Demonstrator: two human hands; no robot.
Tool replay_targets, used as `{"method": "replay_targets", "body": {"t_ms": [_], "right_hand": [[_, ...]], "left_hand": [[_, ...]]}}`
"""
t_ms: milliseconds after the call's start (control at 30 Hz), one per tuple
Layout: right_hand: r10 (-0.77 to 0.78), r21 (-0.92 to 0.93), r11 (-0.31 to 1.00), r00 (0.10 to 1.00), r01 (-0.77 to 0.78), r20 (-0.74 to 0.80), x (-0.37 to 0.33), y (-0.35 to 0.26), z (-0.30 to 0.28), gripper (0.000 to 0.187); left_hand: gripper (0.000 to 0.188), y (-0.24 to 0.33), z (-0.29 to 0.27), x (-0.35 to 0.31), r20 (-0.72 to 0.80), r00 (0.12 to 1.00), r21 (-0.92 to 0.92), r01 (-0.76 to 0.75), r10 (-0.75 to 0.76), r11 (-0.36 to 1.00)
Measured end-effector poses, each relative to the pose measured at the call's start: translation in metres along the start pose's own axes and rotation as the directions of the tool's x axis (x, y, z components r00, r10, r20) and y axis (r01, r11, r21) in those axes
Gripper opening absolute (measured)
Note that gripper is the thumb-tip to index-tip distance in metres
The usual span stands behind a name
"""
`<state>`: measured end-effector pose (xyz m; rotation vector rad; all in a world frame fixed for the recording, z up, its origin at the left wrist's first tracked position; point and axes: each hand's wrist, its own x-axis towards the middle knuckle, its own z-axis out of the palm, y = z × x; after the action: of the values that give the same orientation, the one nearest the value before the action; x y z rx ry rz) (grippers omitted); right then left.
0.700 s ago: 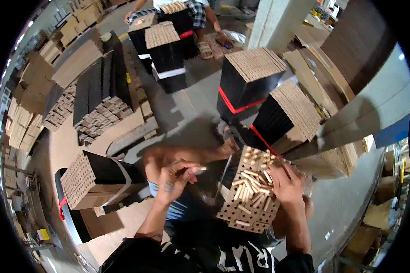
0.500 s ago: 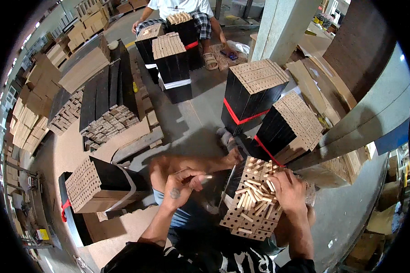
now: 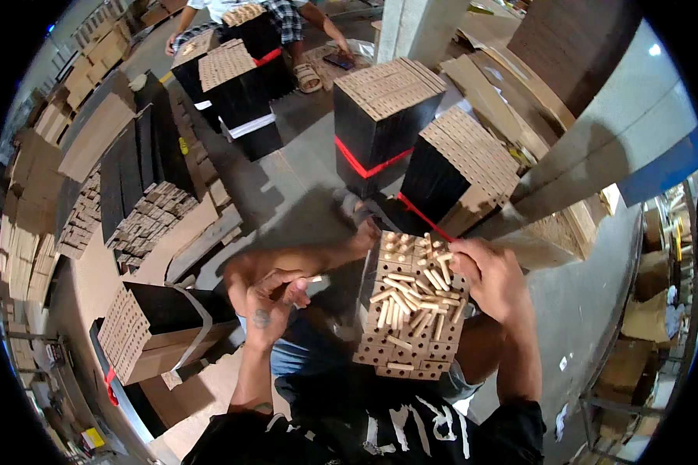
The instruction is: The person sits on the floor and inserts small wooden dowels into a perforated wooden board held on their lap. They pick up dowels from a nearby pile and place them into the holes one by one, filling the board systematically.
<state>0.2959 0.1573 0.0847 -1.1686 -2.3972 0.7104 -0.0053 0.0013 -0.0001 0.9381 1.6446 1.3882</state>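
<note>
Between my knees stands a bundle of boards (image 3: 372, 353), its pale drilled end facing up. Loose wooden dowels (image 3: 420, 298) lie heaped across the middle of that end, and several more stand upright in holes at its far end. My left hand (image 3: 271, 298) is closed, left of the bundle, pinching one wooden dowel (image 3: 315, 279) between thumb and fingers. At the far right corner of the bundle, my right hand (image 3: 492, 279) has its fingers bent together over the end holes; whatever is in its fingertips is hidden.
Two strapped black bundles with drilled ends, one upright (image 3: 388, 89) and one leaning (image 3: 473, 159), stand ahead beside a pillar (image 3: 411, 35). Another bundle (image 3: 124, 329) lies at left. Black boards (image 3: 151, 167) are stacked far left. A seated person (image 3: 310, 19) is beyond more bundles.
The view has shifted, so the surroundings sit further left and higher. My right hand has moved to the bundle's far right corner. My left hand still holds its dowel.
</note>
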Motion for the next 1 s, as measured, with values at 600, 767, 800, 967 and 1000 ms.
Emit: {"method": "replay_targets", "body": {"t_ms": [600, 767, 800, 967, 1000], "right_hand": [[-0.109, -0.529, 0.825, 0.975, 0.198, 0.195, 0.008, -0.020, 0.005, 0.022], [-0.216, -0.553, 0.758, 0.933, 0.345, 0.287, 0.003, -0.027, 0.011, 0.025], [-0.216, -0.559, 0.742, 0.921, 0.371, 0.324, 0.002, -0.027, 0.014, 0.026], [-0.240, -0.545, 0.739, 0.911, 0.395, 0.336, 0.003, -0.014, 0.022, 0.027], [-0.234, -0.531, 0.753, 0.913, 0.388, 0.334, -0.001, -0.010, 0.021, 0.028]], "left_hand": [[0.017, -0.010, -0.007, 0.002, -0.053, 0.997, -0.012, 0.055, -0.056, 0.998], [0.017, -0.002, -0.005, 0.000, -0.018, 0.998, -0.030, 0.056, -0.056, 0.998], [0.017, 0.000, -0.004, 0.001, -0.005, 0.999, -0.026, 0.046, -0.046, 0.999], [0.016, 0.001, 0.000, 0.001, 0.009, 1.000, 0.026, -0.025, 0.024, 0.999], [0.017, 0.004, 0.004, 0.000, 0.030, 0.999, 0.049, -0.022, 0.021, 0.999]]}}
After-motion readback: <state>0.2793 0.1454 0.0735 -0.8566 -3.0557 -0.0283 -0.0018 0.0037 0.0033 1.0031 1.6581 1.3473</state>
